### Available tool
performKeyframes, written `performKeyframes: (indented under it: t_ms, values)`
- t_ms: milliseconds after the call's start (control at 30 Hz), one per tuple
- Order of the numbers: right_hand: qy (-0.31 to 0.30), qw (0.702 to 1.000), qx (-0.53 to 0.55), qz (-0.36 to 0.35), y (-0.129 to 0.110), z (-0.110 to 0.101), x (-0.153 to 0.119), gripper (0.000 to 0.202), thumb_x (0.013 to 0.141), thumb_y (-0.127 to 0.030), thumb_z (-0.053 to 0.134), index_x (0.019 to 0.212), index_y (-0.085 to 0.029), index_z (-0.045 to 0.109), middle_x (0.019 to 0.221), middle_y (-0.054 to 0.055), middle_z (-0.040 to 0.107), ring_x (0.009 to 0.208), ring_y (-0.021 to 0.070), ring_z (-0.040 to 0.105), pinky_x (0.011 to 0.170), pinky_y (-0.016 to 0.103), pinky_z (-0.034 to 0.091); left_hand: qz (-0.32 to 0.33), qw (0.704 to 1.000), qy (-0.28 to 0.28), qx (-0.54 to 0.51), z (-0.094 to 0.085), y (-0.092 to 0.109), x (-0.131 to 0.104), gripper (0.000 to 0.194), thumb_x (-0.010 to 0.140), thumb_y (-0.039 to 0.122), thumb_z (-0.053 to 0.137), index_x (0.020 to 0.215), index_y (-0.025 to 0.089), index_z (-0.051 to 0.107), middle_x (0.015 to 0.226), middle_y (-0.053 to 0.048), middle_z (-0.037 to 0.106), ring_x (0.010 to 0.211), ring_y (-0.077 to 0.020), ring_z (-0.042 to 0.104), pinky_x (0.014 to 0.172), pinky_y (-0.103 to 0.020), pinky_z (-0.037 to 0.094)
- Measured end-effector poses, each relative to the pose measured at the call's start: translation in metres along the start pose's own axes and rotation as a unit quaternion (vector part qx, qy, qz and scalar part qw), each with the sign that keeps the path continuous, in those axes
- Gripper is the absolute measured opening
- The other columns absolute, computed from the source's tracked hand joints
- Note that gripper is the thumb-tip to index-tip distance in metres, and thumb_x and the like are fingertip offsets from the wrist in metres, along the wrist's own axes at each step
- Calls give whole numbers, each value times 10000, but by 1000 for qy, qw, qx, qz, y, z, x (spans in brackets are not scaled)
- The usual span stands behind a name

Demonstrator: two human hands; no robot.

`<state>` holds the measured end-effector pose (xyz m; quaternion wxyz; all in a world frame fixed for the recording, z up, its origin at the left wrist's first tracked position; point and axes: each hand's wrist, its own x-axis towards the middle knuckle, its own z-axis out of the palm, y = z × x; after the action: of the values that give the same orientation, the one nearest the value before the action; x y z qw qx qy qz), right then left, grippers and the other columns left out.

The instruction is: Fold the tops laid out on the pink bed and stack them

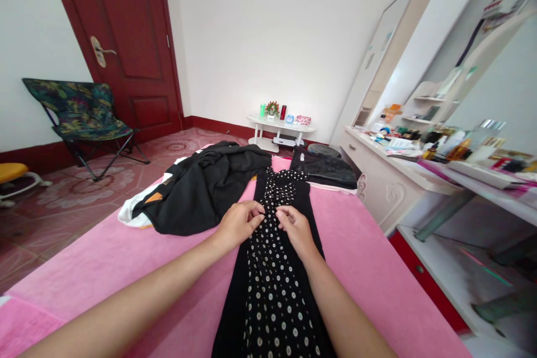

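Observation:
A long black dress point(274, 291) with a white-dotted middle panel lies lengthwise before me. Its ruffled dotted top points to the far side of the bed. My left hand point(241, 222) is at the left border of the dotted panel, its thumb and fingers closed in a pinch on the cloth. Opposite it, my right hand point(296, 228) pinches the panel's right side with curled fingers. A narrow strip of dotted cloth shows between the two hands. Left of the dress is a rumpled black garment point(201, 190) with white and orange parts.
Folded dark clothes point(325, 169) lie at the bed's far right. The pink bedspread point(361, 257) is under everything. A dressing table point(377, 159) with many bottles stands on the right. Beyond the bed is a small white table point(281, 123); a folding chair point(84, 112) stands left.

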<state>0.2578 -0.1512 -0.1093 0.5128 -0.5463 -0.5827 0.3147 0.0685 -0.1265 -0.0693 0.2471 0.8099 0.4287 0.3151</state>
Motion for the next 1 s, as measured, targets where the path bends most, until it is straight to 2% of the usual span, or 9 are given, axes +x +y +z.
performKeyframes:
  t_ms: [167,267,400,567,667,733,800,900,1000]
  values:
    - [-35,991,-130,-8,-14,4,-8,336,747,-366,633,1034,-191,633,695,-17,623,585,125,540,602,253,431,-116,987,29,109,12,-5,51,457,724,559,598,1037,228,633,872,-51,693,854,-240,646,706,-299,451]
    - [-82,982,-166,25,-28,4,-20,462,692,-306,671,1132,-196,588,614,-42,576,562,129,524,558,239,392,-182,980,-2,84,17,-17,80,516,624,610,658,934,199,688,925,-99,698,928,-294,639,738,-330,459]
    - [-123,984,-124,24,-49,-3,-43,549,690,-215,639,1227,-237,529,599,-67,508,561,120,492,548,227,376,-146,988,-41,11,25,-25,103,167,653,343,679,703,188,716,777,-48,713,851,-228,660,745,-278,466]
    - [-97,992,-69,49,-54,-23,-71,264,761,-243,567,1011,-249,651,593,-55,477,524,102,451,508,218,361,-70,996,-38,-48,39,-22,104,165,729,243,594,809,177,723,818,-12,721,816,-168,662,735,-231,475]
    - [-142,981,-57,115,-46,-37,-78,226,776,-325,560,951,-219,657,543,-61,492,414,84,421,411,203,326,-65,996,-34,-49,46,-25,94,162,726,229,605,824,163,716,812,-31,720,764,-175,659,714,-247,481]
    - [-170,973,-58,143,-40,-46,-71,235,787,-377,546,883,-194,659,518,-55,523,361,72,402,369,192,302,-75,996,-22,-40,50,-28,86,178,755,277,591,815,158,711,825,-53,717,774,-193,655,721,-268,477]
    - [-151,978,-64,130,-33,-51,-53,239,783,-393,551,787,-177,654,543,-33,563,371,66,427,366,182,310,-83,996,-11,-30,53,-27,77,236,788,356,568,830,170,707,865,-66,715,811,-213,651,739,-288,469]
    - [-48,992,-59,96,-20,-52,-12,242,743,-375,591,860,-170,645,708,12,626,509,99,554,392,177,372,-104,995,-3,-13,56,-21,68,357,819,489,513,884,193,703,910,-76,711,876,-249,643,768,-319,457]
    - [49,992,-46,110,-4,-41,33,424,723,-396,605,1081,-169,586,851,51,650,597,138,612,387,192,404,-134,990,-8,-38,55,-15,66,514,844,602,417,901,179,704,958,-96,705,962,-274,625,822,-339,447]
